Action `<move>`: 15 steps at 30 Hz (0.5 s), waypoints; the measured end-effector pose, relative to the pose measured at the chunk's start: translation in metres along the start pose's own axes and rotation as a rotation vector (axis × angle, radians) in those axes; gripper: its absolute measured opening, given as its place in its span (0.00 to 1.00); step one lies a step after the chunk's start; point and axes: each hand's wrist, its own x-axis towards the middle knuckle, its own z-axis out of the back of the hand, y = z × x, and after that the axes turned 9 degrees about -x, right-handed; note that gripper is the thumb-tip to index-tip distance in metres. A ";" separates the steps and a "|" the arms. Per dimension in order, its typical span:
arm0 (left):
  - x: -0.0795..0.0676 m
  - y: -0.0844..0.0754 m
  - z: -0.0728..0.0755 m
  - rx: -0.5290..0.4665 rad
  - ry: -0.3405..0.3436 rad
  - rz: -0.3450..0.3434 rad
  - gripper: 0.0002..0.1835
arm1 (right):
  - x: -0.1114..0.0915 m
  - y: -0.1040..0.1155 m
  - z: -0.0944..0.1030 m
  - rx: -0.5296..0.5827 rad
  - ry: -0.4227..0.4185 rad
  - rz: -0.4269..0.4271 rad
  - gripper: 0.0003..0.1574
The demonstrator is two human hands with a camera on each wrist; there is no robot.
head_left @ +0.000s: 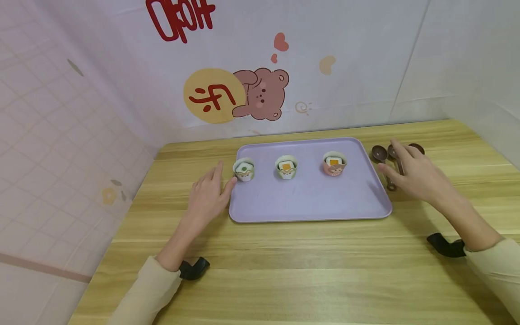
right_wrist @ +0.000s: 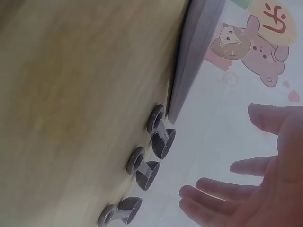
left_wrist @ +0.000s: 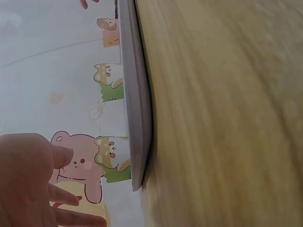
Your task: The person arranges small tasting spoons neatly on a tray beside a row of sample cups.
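A lilac tray (head_left: 308, 203) lies on the wooden table and bears three paper cups in a row. The left cup (head_left: 244, 175) is green with a white and green piece inside. Green too is the middle cup (head_left: 286, 172), while the right cup (head_left: 334, 169) is pink; each of these holds a white and orange piece. My left hand (head_left: 208, 194) is beside the tray's left edge, nearest the left cup, fingers extended and holding nothing. To the right of the tray, my right hand (head_left: 420, 174) hovers over three brown measuring spoons (right_wrist: 163, 141), its fingers loosely spread and apart from them.
Behind the table hangs a white cloth (head_left: 357, 90) printed with a bear and hearts. A pale tiled-pattern cloth (head_left: 61, 149) stands along the left side. Black wrist mounts (head_left: 446, 246) stick out beside both forearms, above the wooden tabletop (head_left: 292, 271).
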 end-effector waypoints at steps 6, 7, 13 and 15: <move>0.001 0.001 -0.002 -0.013 -0.005 0.001 0.39 | 0.003 -0.003 -0.001 0.027 0.025 -0.005 0.53; 0.001 0.001 -0.002 -0.017 -0.005 0.002 0.38 | 0.004 -0.003 -0.002 0.031 0.027 -0.004 0.53; 0.002 0.000 -0.003 -0.043 0.007 0.036 0.39 | 0.007 -0.005 -0.005 0.036 0.026 0.018 0.52; 0.003 0.000 -0.003 -0.058 0.021 0.054 0.39 | 0.008 -0.005 -0.005 0.037 0.004 0.037 0.49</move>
